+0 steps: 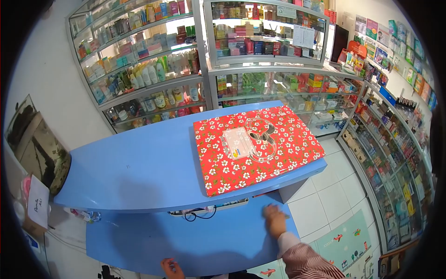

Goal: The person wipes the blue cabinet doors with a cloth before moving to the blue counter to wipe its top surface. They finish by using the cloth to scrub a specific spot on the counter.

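Note:
My right hand (275,220) is over the right end of the lower blue desk (139,237), smeared by motion, its striped sleeve reaching in from the bottom. A thin pale sliver shows beside its fingers. At the front edge of the same desk, my left hand (171,268) is curled, with small dark bits between its fingers; I cannot tell what they are. On the raised blue counter (125,153) above lies a large flat red box (251,179) with white flowers and a pale label. A white tray (232,204) with a looped black cable (200,216) sits under the counter.
Glass cabinets (208,69) full of bottles and boxes line the back; another glass case (395,162) stands at right. A fish tank (39,153) and a labelled carton (38,204) are at left. A green printed mat (344,246) lies on the tiled floor.

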A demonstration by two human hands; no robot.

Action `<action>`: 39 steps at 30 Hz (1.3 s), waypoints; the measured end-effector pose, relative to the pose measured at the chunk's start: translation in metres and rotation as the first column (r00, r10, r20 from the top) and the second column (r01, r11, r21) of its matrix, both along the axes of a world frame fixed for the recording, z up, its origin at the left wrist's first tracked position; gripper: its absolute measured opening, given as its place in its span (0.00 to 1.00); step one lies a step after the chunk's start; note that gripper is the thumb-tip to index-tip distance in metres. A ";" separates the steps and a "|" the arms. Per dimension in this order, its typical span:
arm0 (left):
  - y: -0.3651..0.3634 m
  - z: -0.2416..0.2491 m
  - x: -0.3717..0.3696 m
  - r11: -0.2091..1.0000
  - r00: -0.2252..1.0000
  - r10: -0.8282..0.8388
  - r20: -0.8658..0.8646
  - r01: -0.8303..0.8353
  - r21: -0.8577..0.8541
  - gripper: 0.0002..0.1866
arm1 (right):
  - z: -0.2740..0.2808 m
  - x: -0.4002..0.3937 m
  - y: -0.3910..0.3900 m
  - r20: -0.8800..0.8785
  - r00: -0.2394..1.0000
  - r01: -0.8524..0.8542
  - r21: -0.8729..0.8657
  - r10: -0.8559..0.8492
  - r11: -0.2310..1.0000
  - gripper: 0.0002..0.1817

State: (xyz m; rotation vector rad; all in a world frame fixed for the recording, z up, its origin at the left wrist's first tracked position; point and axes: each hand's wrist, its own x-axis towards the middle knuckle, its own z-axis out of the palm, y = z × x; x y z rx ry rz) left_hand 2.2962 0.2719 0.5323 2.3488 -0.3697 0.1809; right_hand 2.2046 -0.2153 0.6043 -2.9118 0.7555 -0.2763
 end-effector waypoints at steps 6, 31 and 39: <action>0.036 -0.081 -0.026 0.989 0.994 0.027 -0.101 -0.012 0.150 0.19 | -0.001 0.017 0.157 0.134 0.924 -0.352 -0.067 0.358 0.934 0.25; -0.082 0.064 -0.022 0.929 0.993 -0.091 0.081 0.055 0.365 0.23 | -0.031 0.058 -0.037 -0.067 0.910 0.402 -0.096 -0.409 0.910 0.27; -0.094 0.082 -0.019 0.924 0.992 0.061 -0.109 -0.015 0.383 0.18 | -0.009 0.027 0.033 -0.029 0.988 -0.152 -0.065 0.150 0.986 0.27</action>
